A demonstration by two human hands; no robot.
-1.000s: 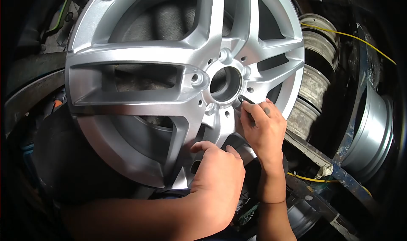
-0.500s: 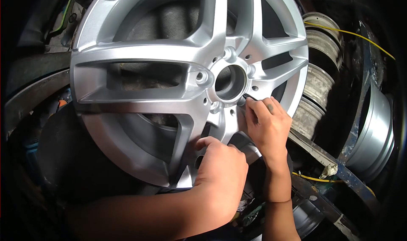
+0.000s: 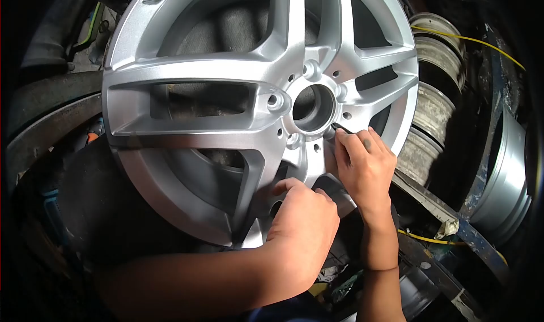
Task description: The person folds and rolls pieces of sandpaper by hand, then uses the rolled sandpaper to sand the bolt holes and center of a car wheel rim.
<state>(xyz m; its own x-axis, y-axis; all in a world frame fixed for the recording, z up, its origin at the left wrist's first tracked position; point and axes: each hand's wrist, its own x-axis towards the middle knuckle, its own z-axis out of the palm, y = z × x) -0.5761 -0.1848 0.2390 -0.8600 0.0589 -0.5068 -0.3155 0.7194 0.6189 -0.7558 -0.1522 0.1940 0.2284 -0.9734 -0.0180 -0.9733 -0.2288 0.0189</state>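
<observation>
A silver alloy wheel (image 3: 187, 70), with paired spokes and a round centre bore, fills the middle of the view. My right hand (image 3: 368, 163) is just below and right of the bore, fingers pinched at a bolt hole. A small dark piece (image 3: 335, 127) shows at its fingertips; its kind is unclear. Lower down, my left hand (image 3: 306, 214) is closed over the lower spoke area, thumb side up. A dark round shape (image 3: 276, 209) peeks out beside its curled fingers. What that hand grips is mostly hidden.
Several worn wheels (image 3: 433, 107) are stacked on the right, beside a paint-marked metal frame (image 3: 476, 180). Another silver wheel (image 3: 501, 180) leans farther right. A yellow cable (image 3: 481, 40) crosses behind. Dark curved rims (image 3: 56, 118) lie at the left.
The wheel and both hands appear slightly farther right in the view. Relative to the wheel, both hands keep nearly the same places and grips.
</observation>
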